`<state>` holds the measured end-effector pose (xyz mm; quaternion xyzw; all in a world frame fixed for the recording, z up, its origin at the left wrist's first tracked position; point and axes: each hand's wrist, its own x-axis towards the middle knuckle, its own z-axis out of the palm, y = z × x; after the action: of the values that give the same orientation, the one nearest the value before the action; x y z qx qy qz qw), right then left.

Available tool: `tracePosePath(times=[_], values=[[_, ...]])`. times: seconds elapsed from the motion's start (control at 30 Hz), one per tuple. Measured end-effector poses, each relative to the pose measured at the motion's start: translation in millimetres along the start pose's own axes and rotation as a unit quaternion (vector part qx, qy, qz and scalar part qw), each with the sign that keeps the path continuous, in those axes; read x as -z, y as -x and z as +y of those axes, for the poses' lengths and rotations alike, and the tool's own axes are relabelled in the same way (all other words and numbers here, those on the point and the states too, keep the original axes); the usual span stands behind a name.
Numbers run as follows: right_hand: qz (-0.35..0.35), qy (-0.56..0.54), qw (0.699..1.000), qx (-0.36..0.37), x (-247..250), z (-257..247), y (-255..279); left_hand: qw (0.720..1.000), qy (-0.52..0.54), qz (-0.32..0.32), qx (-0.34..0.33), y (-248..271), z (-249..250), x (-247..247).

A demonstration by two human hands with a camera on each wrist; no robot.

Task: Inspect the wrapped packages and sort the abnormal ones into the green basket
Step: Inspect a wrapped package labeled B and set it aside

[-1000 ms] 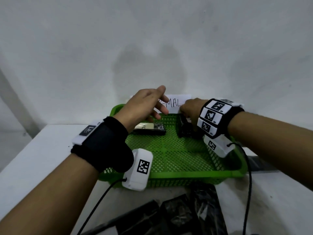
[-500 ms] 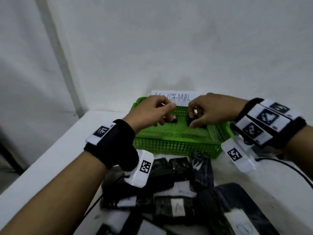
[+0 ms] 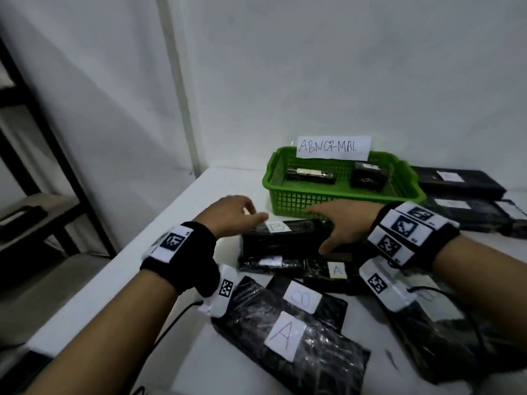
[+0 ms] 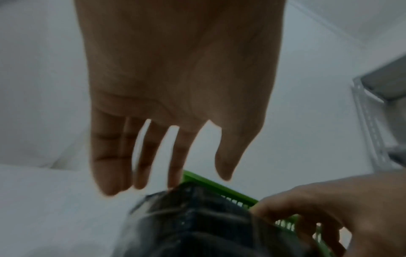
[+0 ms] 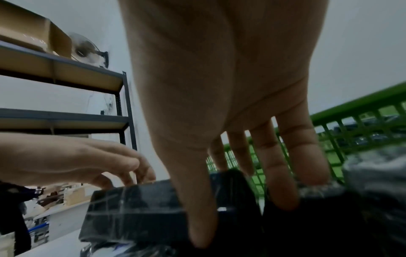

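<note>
Both hands on black wrapped package labelled B [image 3: 281, 238], top of pile at 6 o'clock of green basket [image 3: 328, 202], just beside its near rim. Left hand [image 3: 232, 213] fingers straight, slightly spread, tips on package's left end. Right hand [image 3: 342, 220] fingers spread, thumb on near side face, fingers over far edge. Two packages [image 3: 336, 176] lie in basket, open mesh floor between them. Bare table [image 3: 216, 192] at 9 o'clock of basket.

packages [image 3: 285, 238]: glossy black film | basket [image 3: 328, 195]: green plastic mesh | label [image 3: 333, 146]: paper
</note>
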<state>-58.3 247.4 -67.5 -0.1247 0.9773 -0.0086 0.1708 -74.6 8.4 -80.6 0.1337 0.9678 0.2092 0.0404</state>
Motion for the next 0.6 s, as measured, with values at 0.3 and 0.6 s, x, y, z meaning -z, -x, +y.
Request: tracePosePath(times=[0.3, 0.6], values=[[0.157, -0.112, 0.981, 0.011, 15.5, 6.2, 23.4, 0.953, 0.292, 0.07, 0.045, 8.6, -9.7, 3.3], [0.372, -0.507, 0.767, 0.125, 44.9, 39.9, 63.9, 0.824, 0.522, 0.143, -0.17, -17.6, 60.2, 35.5]])
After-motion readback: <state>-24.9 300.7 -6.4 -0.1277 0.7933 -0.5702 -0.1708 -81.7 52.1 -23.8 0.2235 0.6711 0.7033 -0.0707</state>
